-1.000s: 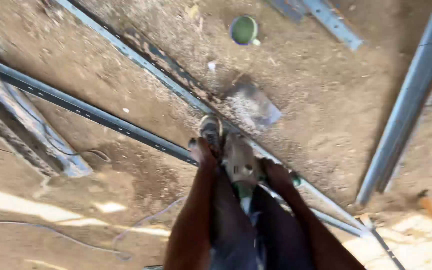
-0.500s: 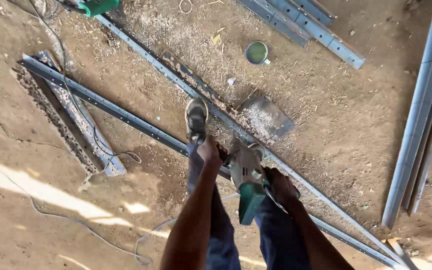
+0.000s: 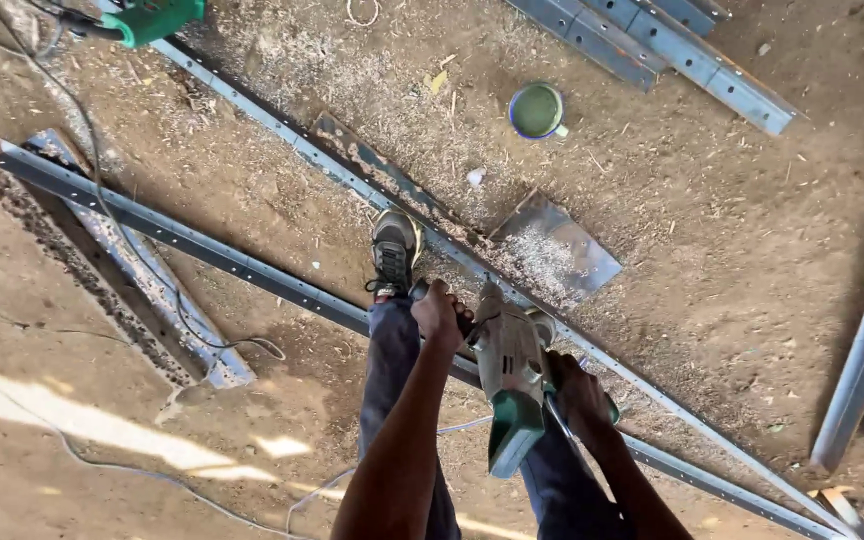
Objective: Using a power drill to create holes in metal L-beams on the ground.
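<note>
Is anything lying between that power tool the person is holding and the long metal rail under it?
Nothing visible does. The power tool, gripped by the left hand and right hand, sits right over the metal rail. The shoe rests on the rail just beside it.

A single head-worn camera looks almost straight down from standing height at a dirt floor (image 3: pixel 752 260). The landmark is the long perforated metal bar (image 3: pixel 212 255), which runs diagonally from upper left to lower right. The wearer's forearms enter from the bottom edge, just below the bar, closest to the lens. Above the bar, farther off, a green-rimmed cup (image 3: pixel 537 110) sits near the top. No second view exists, so nothing overlaps.
</note>
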